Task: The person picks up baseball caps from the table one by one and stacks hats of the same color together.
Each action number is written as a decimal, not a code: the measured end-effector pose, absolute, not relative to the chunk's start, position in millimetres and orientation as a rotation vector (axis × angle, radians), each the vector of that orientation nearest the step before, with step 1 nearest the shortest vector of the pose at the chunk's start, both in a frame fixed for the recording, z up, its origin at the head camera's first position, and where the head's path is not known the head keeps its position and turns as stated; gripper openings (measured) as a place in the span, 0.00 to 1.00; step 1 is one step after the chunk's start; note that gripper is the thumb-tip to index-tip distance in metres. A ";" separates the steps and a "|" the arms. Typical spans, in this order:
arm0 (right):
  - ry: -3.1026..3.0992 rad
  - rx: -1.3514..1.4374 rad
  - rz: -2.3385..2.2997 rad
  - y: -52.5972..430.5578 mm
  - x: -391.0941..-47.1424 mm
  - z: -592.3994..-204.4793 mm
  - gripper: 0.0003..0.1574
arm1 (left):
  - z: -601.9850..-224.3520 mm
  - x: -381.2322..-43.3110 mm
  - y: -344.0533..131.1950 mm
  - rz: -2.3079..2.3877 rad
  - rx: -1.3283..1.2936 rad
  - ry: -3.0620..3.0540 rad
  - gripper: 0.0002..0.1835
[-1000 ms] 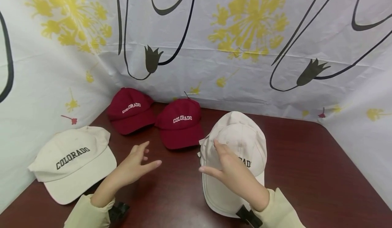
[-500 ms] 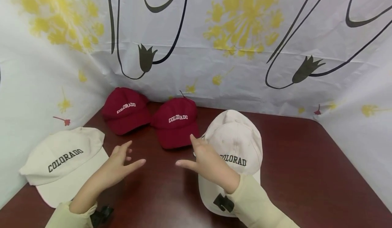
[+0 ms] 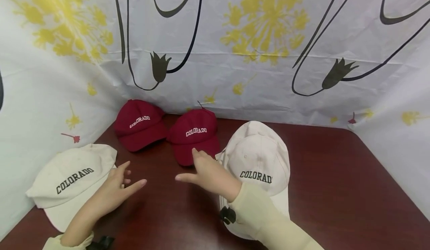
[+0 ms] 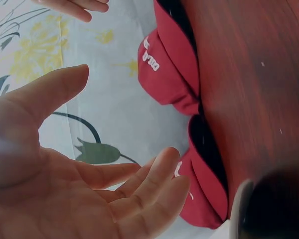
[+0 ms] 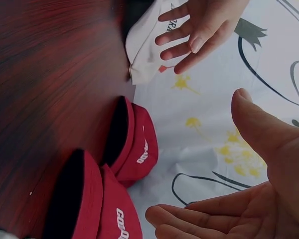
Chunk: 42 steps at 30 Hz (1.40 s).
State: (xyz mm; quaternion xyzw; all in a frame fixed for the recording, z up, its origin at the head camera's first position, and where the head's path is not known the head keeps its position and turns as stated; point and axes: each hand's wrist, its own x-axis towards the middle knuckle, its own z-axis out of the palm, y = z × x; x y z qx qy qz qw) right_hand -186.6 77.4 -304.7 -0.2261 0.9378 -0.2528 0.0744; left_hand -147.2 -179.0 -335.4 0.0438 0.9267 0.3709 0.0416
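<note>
In the head view my left hand (image 3: 109, 192) hovers by the brim of a cream cap (image 3: 72, 175) lettered COLORADO, at the left. Its fingers and thumb are spread and hold nothing. My right hand (image 3: 211, 173) hangs in the air in front of a dark red cap (image 3: 193, 134), its thumb apart from the fingers, nothing in its grasp. Another red cap (image 3: 139, 125) sits beside that one, at the back left. Below and behind my right forearm lie cream caps (image 3: 258, 160), one stacked on another. In the right wrist view both red caps (image 5: 132, 142) show brims toward the table.
All the caps rest on a dark reddish-brown table (image 3: 336, 190). White cloth (image 3: 208, 71) printed with yellow flowers and dark stems hangs around its back and sides. Each wrist carries a small black camera mount (image 3: 228, 214).
Both hands have moved left; the right one has left the stacked cream caps for the front of the right-hand red cap. The caps keep their places while the head view shifts slightly.
</note>
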 end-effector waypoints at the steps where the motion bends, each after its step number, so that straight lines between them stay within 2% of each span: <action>1: 2.812 -0.680 -0.753 73.9 -187.7 -304.2 0.56 | -336.0 -146.9 -181.5 1.139 0.126 2.839 0.46; 12: 2.761 -0.735 -0.711 42.2 -192.9 -302.8 0.56 | -336.0 -142.2 -205.2 1.086 0.030 2.843 0.48; 42: 2.707 -0.835 -0.643 -9.1 -206.0 -325.2 0.51 | -351.8 -119.5 -248.2 1.062 -0.033 2.937 0.42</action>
